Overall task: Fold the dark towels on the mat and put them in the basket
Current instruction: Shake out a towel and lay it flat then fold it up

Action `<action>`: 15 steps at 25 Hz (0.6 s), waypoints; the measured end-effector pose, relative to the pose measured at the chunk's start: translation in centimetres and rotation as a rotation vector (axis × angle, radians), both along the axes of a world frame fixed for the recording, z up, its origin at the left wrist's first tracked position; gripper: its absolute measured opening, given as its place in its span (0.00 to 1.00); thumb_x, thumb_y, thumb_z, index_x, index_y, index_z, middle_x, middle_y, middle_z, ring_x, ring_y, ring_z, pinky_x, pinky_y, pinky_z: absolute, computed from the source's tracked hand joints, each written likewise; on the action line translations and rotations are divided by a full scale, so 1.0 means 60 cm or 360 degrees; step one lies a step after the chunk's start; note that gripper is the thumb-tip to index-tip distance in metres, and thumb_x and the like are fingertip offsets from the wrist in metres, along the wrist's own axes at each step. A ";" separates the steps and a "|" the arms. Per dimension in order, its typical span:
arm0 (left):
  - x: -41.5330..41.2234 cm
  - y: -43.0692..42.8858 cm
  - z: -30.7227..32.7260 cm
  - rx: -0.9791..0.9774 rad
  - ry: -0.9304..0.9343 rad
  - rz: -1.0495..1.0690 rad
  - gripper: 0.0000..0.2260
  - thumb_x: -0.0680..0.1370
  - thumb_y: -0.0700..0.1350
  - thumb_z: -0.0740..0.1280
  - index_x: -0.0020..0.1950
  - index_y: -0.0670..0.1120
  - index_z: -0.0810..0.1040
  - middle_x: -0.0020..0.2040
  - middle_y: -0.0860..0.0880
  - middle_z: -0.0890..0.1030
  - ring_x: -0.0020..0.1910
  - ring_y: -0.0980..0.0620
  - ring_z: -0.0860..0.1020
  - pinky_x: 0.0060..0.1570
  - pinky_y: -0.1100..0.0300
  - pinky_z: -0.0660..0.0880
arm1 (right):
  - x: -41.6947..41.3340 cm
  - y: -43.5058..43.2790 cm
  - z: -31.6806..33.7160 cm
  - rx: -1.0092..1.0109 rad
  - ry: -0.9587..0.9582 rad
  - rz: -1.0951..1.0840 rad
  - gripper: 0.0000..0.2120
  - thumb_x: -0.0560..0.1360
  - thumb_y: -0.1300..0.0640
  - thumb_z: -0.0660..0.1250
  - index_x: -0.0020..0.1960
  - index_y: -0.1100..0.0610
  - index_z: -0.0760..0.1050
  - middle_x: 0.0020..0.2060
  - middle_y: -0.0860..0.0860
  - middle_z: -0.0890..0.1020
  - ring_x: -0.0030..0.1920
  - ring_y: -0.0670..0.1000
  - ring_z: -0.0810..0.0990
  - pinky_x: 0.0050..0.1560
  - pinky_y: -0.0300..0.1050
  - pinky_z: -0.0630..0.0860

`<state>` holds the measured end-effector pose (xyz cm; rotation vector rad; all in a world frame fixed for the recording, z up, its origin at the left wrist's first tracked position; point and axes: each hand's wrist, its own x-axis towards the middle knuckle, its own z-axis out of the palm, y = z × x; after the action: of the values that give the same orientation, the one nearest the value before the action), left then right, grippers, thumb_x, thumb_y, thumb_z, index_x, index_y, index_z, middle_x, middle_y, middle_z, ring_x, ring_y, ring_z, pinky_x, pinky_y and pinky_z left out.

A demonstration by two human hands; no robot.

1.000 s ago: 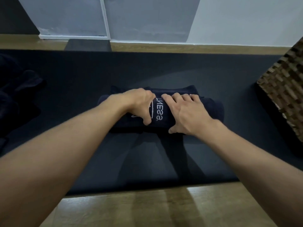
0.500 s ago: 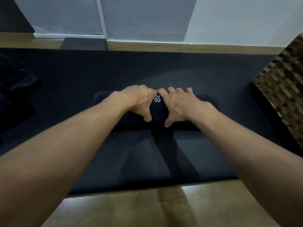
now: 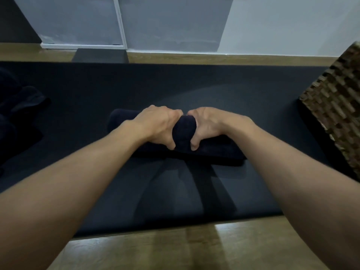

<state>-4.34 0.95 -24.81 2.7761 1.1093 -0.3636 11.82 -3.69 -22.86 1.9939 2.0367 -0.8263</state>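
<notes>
Rolled dark towel (image 3: 183, 131) on mat (image 3: 194, 84), gripped mid-length by left hand (image 3: 157, 125) and right hand (image 3: 210, 123), fingers curled round it. Risk: ends sagging, bundle unrolling on lift toward basket (image 3: 335, 106).

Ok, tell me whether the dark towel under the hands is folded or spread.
Folded: the dark towel is a thick, narrow bundle across the black mat, left hand and right hand gripping its middle.

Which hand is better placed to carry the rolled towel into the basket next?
Probably the right hand: it grips the towel and is nearer the basket on the right. The left hand grips it too, but farther off.
</notes>
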 end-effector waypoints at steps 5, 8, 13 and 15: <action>0.035 0.044 0.020 -0.0313 0.0190 0.0110 0.39 0.57 0.61 0.80 0.64 0.54 0.70 0.55 0.54 0.77 0.55 0.49 0.76 0.55 0.50 0.73 | -0.012 -0.058 -0.059 0.0804 -0.0852 0.0235 0.48 0.62 0.41 0.76 0.73 0.53 0.55 0.61 0.53 0.73 0.59 0.58 0.74 0.60 0.58 0.68; 0.023 0.008 -0.014 0.0405 0.0187 0.0026 0.51 0.57 0.68 0.77 0.73 0.49 0.61 0.64 0.47 0.72 0.63 0.44 0.72 0.63 0.46 0.66 | -0.001 -0.015 -0.039 0.0566 -0.0489 0.0143 0.34 0.61 0.45 0.76 0.60 0.52 0.63 0.49 0.49 0.75 0.53 0.57 0.76 0.50 0.52 0.68; -0.011 -0.011 -0.061 0.0821 -0.0009 -0.0181 0.48 0.64 0.60 0.75 0.75 0.44 0.55 0.67 0.45 0.71 0.64 0.42 0.71 0.71 0.43 0.60 | 0.015 0.029 0.000 -0.0119 -0.0063 -0.0120 0.32 0.56 0.45 0.80 0.55 0.52 0.70 0.46 0.48 0.78 0.46 0.51 0.79 0.43 0.47 0.78; -0.016 0.007 -0.053 0.0696 -0.0078 -0.0239 0.46 0.63 0.60 0.74 0.75 0.46 0.58 0.66 0.46 0.72 0.63 0.43 0.72 0.71 0.44 0.60 | 0.002 0.014 -0.004 -0.0063 -0.0031 -0.0218 0.35 0.56 0.43 0.79 0.57 0.52 0.69 0.51 0.49 0.79 0.48 0.52 0.79 0.49 0.49 0.78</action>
<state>-5.31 1.39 -27.96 3.2384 1.0814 -0.0696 11.97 -2.84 -23.11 2.1305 1.8755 -0.8621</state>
